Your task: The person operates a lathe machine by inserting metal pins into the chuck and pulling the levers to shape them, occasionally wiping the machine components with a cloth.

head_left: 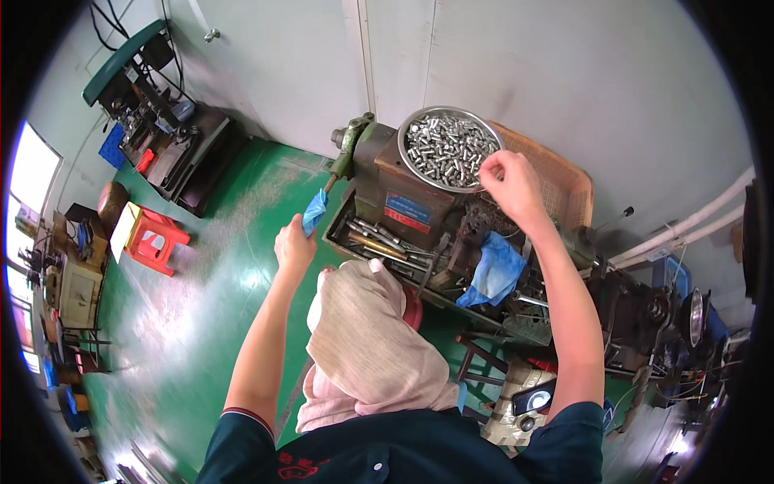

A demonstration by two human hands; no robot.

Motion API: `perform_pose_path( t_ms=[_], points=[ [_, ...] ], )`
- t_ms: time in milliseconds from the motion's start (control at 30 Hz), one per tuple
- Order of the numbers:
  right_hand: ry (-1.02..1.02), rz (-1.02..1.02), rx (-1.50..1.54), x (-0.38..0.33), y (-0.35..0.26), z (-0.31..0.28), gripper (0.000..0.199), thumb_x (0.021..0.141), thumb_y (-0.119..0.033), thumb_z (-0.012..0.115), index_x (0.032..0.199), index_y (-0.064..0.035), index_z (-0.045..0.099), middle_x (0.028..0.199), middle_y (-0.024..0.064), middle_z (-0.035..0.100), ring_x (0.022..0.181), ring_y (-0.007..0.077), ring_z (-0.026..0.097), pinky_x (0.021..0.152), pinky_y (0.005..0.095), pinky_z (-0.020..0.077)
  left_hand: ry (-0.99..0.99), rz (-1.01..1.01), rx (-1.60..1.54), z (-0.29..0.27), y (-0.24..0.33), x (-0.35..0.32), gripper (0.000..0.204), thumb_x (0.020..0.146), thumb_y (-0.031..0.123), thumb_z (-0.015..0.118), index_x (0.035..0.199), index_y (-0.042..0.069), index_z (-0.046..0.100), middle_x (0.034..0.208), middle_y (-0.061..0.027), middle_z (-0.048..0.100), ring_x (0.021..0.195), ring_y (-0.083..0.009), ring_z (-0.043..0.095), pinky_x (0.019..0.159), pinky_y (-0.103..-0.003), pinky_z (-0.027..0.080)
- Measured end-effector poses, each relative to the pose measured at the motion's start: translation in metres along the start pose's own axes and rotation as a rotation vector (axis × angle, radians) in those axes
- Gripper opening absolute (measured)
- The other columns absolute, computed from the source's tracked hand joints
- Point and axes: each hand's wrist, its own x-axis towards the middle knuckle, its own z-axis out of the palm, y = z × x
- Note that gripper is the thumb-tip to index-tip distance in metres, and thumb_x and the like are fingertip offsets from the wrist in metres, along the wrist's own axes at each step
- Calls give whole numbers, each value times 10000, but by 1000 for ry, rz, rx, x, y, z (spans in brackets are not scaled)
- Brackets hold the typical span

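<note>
My left hand (296, 247) is closed around the end of a lever handle wrapped in blue cloth (314, 213). The lever's rod runs up to a green part (348, 148) at the left end of a bench machine (379, 173). On top of the machine sits a round metal bowl (404, 153) full of small shiny metal cylinders (450, 149). My right hand (511, 184) hovers over the bowl's right rim, thumb and fingertips pinched together. Whatever may be between those fingertips is hidden.
Behind the bowl stands a tan woven basket (574, 187). Blue cloth (493, 270) hangs over the machine's right part, beside a tray of metal rods (379, 242). A beige cloth (371, 339) covers my lap. Leftward are a red stool (161, 242) and a drill press (153, 113).
</note>
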Motion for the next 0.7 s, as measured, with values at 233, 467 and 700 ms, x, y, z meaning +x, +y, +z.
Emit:
perform_pose_path(
  t_ms=[233,467,700],
  points=[
    [23,272,164,4,63,-19,152,597,-138,602,708,-36,581,618,48,580,570,130,556,565,266,445,55,21,-16,-6,4,-3,234,664,156,596,852,59,496,727,-180,568,718,-365,539,617,-434,427],
    [-134,335,237,-8,105,31,174,565,-133,620,706,-31,605,628,68,590,592,155,569,577,259,446,40,67,-22,1,-1,1,211,669,173,593,808,57,486,692,-183,564,687,-375,535,593,-440,423],
    [-230,327,253,-3,119,67,177,546,-127,615,693,-30,604,654,83,595,628,179,578,605,281,446,67,72,-30,2,-2,0,213,669,173,591,808,52,484,680,-188,560,683,-375,535,590,-442,421]
  ],
)
